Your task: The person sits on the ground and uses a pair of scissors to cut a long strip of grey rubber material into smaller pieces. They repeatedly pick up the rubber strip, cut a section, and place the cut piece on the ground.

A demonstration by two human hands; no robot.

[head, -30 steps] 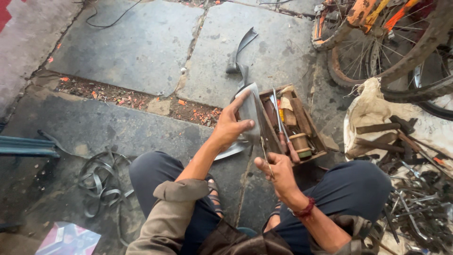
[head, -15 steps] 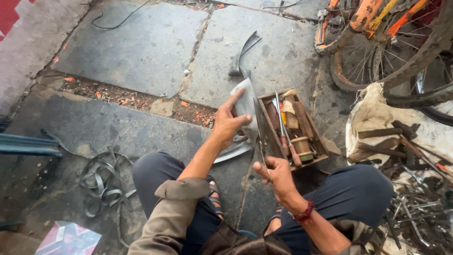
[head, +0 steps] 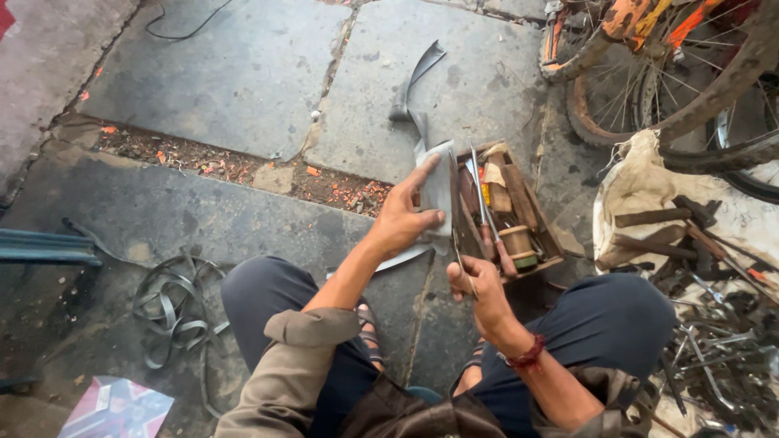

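The ground is a pavement of large grey stone slabs [head: 235, 73], worn and stained, with cracked joints. A strip of bare dirt [head: 243, 162] littered with orange and red scraps runs between two slabs. Daylight falls flat and even, without hard shadows. At upper right stand rusty bicycle wheels [head: 649, 89] beside an orange frame [head: 641, 16]. A black cable [head: 182, 24] trails across the top. At left lie a blue metal bar [head: 45, 247] and coiled grey strapping [head: 174, 304].

Grey stone-slab pavement [head: 243, 73] (cracked, dirty) under wooden toolbox [head: 531, 235], coiled metal strapping [head: 174, 304], tool-strewn cloth [head: 641, 186].
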